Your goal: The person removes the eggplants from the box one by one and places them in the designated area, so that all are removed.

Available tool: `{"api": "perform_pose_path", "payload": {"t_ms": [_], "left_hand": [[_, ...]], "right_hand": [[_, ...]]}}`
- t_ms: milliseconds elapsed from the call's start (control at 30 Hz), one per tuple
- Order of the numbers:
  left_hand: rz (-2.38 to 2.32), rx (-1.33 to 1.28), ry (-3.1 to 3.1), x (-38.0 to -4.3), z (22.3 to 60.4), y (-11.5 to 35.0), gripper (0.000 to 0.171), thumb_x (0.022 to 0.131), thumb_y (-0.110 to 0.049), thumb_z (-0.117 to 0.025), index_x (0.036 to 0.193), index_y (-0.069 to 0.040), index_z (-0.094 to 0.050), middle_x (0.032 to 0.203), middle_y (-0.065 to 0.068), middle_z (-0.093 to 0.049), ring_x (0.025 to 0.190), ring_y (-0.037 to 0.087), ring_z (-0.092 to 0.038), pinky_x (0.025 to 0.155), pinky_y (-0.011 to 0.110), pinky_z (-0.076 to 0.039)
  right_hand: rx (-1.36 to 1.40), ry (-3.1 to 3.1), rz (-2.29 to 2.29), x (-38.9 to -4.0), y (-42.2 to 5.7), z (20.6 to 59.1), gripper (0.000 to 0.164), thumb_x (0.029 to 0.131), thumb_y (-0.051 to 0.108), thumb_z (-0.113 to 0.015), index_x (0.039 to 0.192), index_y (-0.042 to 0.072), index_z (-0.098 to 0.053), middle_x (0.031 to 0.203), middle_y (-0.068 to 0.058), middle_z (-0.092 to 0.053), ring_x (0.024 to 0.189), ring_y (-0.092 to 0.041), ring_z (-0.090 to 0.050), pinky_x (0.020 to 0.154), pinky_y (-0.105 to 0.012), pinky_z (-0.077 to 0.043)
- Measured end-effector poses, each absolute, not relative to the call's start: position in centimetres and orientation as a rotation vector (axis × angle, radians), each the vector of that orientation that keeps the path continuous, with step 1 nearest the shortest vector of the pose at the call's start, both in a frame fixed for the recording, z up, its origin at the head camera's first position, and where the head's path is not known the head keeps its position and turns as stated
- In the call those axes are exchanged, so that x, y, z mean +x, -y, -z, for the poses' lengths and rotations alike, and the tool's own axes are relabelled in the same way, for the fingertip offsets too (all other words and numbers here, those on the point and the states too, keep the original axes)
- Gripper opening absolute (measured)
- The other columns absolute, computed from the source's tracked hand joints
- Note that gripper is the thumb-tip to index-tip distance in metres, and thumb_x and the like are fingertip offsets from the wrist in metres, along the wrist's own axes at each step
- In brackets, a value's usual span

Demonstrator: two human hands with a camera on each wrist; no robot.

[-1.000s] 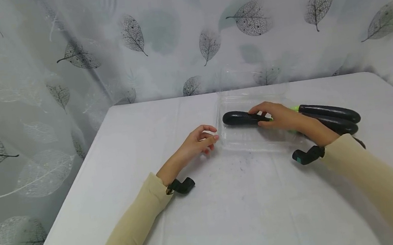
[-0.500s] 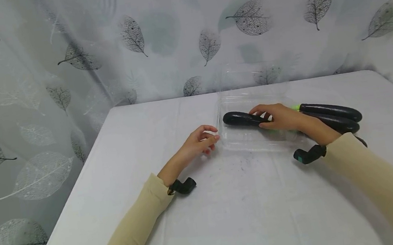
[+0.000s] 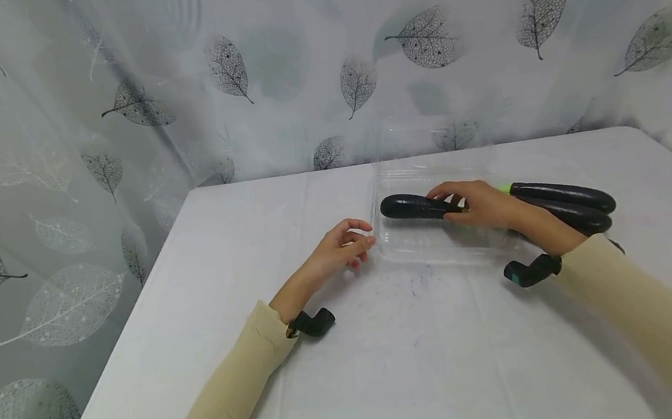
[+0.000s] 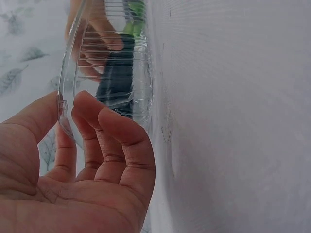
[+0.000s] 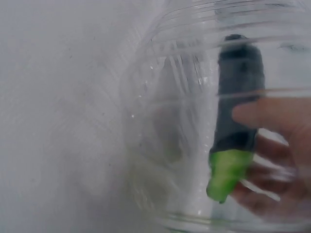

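A long dark eggplant with a green stem end lies inside a clear plastic container, its rounded end toward the left wall. My right hand grips it near the stem end, thumb on the near side, the other fingers on the far side. At the container's left side, my left hand pinches the rim, thumb against the edge and fingers curled about it. The right wrist view shows the eggplant and right hand through the clear wall, somewhat blurred.
Two more dark eggplants, one upper and one lower, lie right of the container, partly behind the right forearm. A transparent lid stands raised at the container's back. The white table ends at a leaf-patterned curtain.
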State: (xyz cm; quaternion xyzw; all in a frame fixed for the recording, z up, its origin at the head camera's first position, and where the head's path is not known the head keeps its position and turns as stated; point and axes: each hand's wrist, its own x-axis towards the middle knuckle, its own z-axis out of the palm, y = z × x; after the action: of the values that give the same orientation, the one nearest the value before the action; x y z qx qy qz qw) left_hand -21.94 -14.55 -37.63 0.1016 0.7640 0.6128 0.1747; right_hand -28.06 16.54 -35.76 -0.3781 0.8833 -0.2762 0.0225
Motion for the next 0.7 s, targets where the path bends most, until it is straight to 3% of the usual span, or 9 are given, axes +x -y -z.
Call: {"api": "perform_pose_path", "payload": {"t_ms": [500, 700], "left_hand": [[-1.722, 0.297, -2.181, -21.9, 37.8, 14.6, 0.036, 0.098, -0.021, -0.062, 0.129, -0.007, -0.05, 0.105, 0.015, -0.062, 0.075, 0.015, -0.056, 0.065, 0.027, -0.048], [-1.73, 0.304, -2.171, -21.9, 37.8, 14.5, 0.036, 0.098, -0.02, -0.062, 0.129, -0.007, -0.05, 0.106, 0.013, -0.061, 0.076, 0.015, -0.056, 0.065, 0.027, -0.048]], "right_hand": [[-1.251, -2.767, 0.942, -27.0, -16.7, 35.6, 0.043, 0.087, -0.003, -0.068, 0.128, 0.0, -0.056, 0.125, -0.019, -0.061, 0.095, -0.029, -0.064, 0.076, -0.042, -0.052], [-1.324, -2.8, 0.988, -26.2, -17.1, 35.1, 0.043, 0.086, -0.004, -0.069, 0.126, 0.001, -0.058, 0.121, -0.017, -0.064, 0.09, -0.026, -0.065, 0.07, -0.035, -0.051]]}}
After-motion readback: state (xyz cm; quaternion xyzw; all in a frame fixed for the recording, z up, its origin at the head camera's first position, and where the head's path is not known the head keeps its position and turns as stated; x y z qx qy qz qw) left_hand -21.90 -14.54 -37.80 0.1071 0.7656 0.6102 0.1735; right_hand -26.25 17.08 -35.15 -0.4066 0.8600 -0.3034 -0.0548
